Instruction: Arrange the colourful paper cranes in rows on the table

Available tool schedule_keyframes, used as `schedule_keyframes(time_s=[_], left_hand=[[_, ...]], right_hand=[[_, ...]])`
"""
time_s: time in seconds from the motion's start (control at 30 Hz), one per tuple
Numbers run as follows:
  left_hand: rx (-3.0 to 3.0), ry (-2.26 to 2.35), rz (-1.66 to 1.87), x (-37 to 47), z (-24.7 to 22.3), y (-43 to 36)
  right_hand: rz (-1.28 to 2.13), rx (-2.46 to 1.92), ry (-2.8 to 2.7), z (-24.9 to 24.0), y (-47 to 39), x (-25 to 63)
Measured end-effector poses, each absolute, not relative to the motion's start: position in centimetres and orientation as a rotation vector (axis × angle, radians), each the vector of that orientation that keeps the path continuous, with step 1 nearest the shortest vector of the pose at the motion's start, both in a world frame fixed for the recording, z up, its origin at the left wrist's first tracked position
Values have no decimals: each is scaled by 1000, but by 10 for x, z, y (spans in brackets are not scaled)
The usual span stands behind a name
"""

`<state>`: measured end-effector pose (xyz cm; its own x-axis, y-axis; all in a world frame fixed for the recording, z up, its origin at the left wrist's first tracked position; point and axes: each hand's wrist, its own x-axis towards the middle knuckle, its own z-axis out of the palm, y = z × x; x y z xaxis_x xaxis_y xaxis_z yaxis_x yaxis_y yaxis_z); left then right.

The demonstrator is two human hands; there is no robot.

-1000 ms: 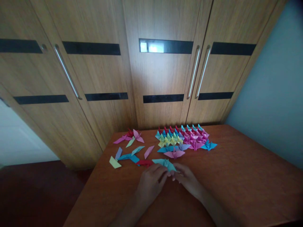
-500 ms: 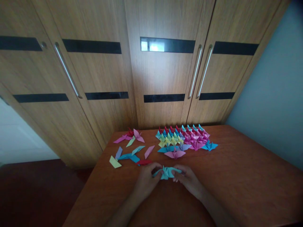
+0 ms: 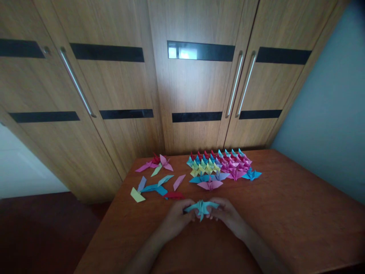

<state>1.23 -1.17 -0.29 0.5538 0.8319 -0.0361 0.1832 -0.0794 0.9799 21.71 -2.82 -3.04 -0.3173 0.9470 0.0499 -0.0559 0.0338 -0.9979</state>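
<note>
A light teal origami crane (image 3: 201, 206) is held between my two hands, its wings spread out to either side. My left hand (image 3: 178, 217) pinches the left wing, with the thumb in front. On the other side my right hand (image 3: 228, 216) grips the right wing the same way. Parts of both wings and some fingertips are hidden. Just beyond the hands sits a pink paper crane (image 3: 210, 185), with a blue crane (image 3: 201, 177) behind it. A red folded paper piece (image 3: 173, 195) lies close to my left hand.
Rows of small colored paper cranes (image 3: 219, 163) stand at the back of the brown table (image 3: 285, 205). A single blue crane (image 3: 252, 174) is at their right. Several folded pieces, among them a yellow one (image 3: 137, 195), lie at left. A wooden wardrobe (image 3: 194, 87) rises behind.
The teal crane has been turned between my fingers, so a point now hangs down at its middle and its wings look more evenly spread. Both hands keep hold of it.
</note>
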Motion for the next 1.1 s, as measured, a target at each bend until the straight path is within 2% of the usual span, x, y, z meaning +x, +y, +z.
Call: schedule_keyframes(time_s=[0.17,0.33,0.63,0.9,1.1], left_hand=[[1328,737,708,10,0,-14],[1139,669,765,8,-4,-15],[1029,732,856,2,-1,-11],[1187,936,886,-1,0,-4],[1237,946,936,-5,1,1]], right_hand=[[1712,-789,-1023,-35,-29,224],[1797,-690,-916,-39,-27,227],[1741,-680,-865,-37,-25,230],[1499,-870,-932,-36,-25,229],[1489,-922,-966,-34,-24,228]])
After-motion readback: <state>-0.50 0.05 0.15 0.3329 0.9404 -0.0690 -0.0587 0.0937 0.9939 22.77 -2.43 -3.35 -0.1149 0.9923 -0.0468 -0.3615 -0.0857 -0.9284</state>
